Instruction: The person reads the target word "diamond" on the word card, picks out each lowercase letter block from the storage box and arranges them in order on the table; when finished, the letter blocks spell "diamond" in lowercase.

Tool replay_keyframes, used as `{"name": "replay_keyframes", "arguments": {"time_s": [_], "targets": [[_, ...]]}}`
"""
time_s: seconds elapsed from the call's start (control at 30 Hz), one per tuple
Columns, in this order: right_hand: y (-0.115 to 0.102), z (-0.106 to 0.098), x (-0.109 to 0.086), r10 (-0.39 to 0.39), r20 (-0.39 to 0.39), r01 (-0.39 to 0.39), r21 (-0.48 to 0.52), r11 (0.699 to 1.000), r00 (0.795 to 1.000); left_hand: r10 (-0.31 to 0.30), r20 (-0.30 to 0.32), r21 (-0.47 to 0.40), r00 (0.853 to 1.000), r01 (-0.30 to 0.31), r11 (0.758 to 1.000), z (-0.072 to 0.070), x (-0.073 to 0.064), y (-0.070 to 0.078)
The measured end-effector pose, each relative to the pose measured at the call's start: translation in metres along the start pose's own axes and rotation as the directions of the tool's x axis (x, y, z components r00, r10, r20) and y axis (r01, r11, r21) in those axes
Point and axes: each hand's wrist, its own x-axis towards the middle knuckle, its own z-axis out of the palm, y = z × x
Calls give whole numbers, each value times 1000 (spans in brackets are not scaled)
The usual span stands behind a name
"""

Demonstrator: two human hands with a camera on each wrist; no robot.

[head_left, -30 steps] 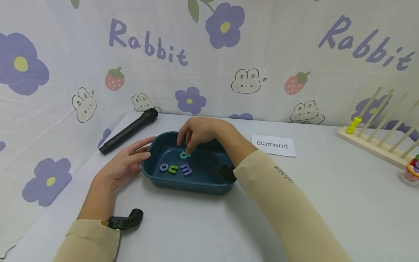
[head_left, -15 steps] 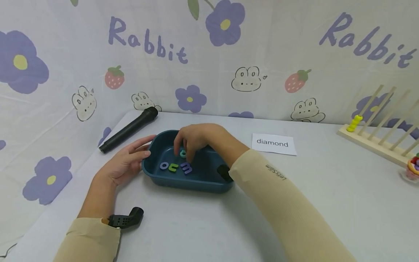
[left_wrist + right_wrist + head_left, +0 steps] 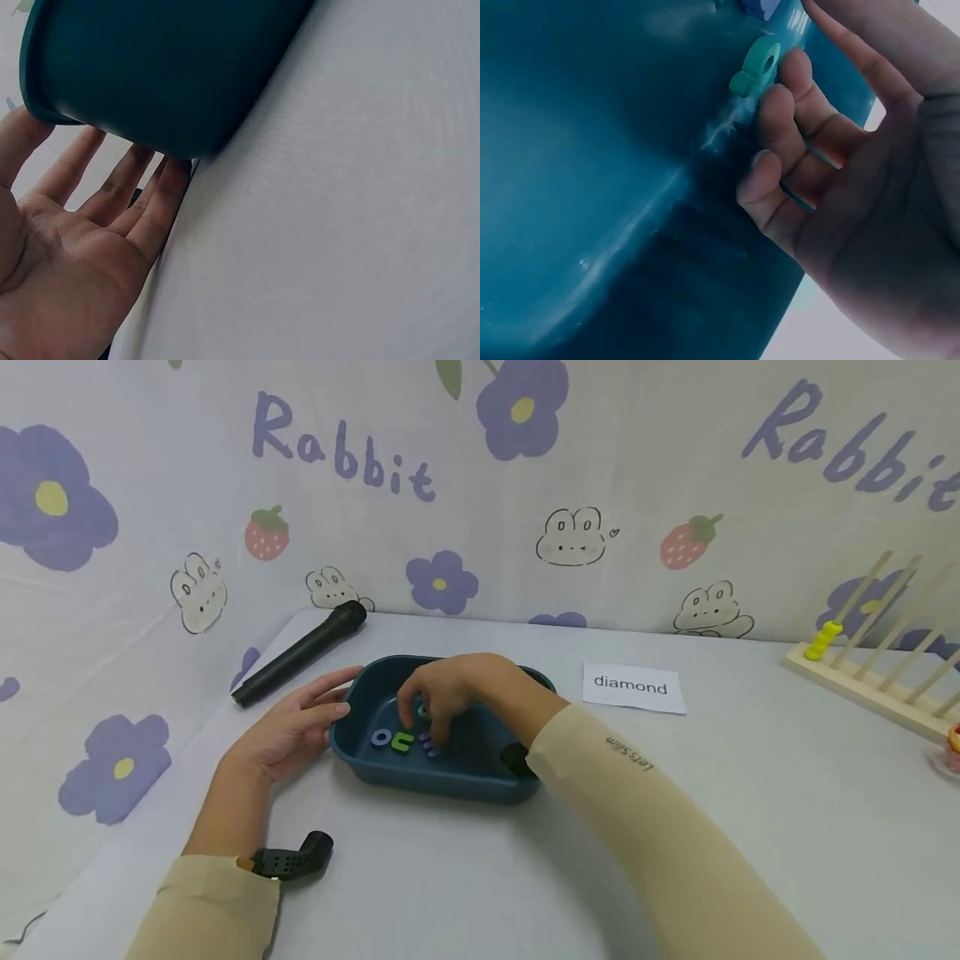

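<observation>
In the head view my left hand (image 3: 296, 727) rests against the left end of a dark teal plastic basin (image 3: 442, 783). The left wrist view has its thumb at the rim and its extended fingers on the outer wall. My right hand (image 3: 446, 689) reaches down inside the basin, index finger and thumb apart. Its thumb is at a purple letter m (image 3: 428, 744), partly covered; its index fingertip is near a green letter n (image 3: 402, 742). A purple letter o (image 3: 381, 737) lies left of them. Beside the right hand's other fingers is a small turquoise letter (image 3: 759, 66), mostly hidden in the head view.
A black microphone (image 3: 300, 653) lies behind the left hand. A card reading "diamond" (image 3: 634, 687) lies right of the basin. A wooden peg rack (image 3: 870, 693) with yellow beads stands at the far right. The white table (image 3: 420, 877) meets a printed cloth behind.
My right hand has moved from over the turquoise letter toward the front of the basin, down to the purple m. My left hand stays at the basin's end.
</observation>
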Motion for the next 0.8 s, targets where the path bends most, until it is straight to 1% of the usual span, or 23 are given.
{"name": "replay_keyframes", "arguments": {"time_s": [0.17, 0.27, 0.37, 0.63, 0.8], "targets": [[0, -1, -3, 22, 7, -21, -56, 998, 1000, -3, -7, -5, 1000, 3, 1000, 2, 1, 4], [-1, 1, -3, 34, 5, -34, -93, 995, 999, 0, -6, 0, 1000, 0, 1000, 1, 1, 4], [-1, 3, -1, 37, -4, -37, -105, 994, 999, 7, -1, 6, 1000, -7, 1000, 1, 0, 4], [1, 5, 3, 29, -15, -30, -106, 994, 999, 8, 3, 18, 1000, -8, 1000, 1, -4, 4], [6, 4, 4, -4, -22, 2, -51, 999, 1000, 10, 12, 5, 1000, -10, 1000, 1, -3, 5]]}}
